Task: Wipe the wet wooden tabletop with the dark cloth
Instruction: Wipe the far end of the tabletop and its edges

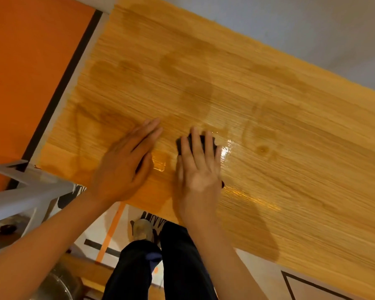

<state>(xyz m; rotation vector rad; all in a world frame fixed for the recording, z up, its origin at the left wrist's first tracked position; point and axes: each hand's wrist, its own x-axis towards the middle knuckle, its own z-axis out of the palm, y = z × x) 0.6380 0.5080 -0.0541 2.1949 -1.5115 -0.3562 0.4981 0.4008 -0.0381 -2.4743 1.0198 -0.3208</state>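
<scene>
Right hand (196, 169), centre of frame: fingers spread flat, pressing dark cloth (200, 140) onto wet wooden tabletop (268, 118). Left hand (126, 163), just beside: flat, fingers extended, holding nothing.

orange wall (30, 61), grey chair (30, 187) (lower left), metal bowl (54, 286), patterned floor (126, 221)

From my remote feed: a honey-yellow wooden tabletop (268, 131) with fine streaked grain, blotched with darker amber wet patches (195, 92). A near-black cloth (200, 140) shows on it. Beside the table I see an orange wall (30, 61) edged by a black stripe (61, 92), and dark navy trousers (182, 267).
</scene>
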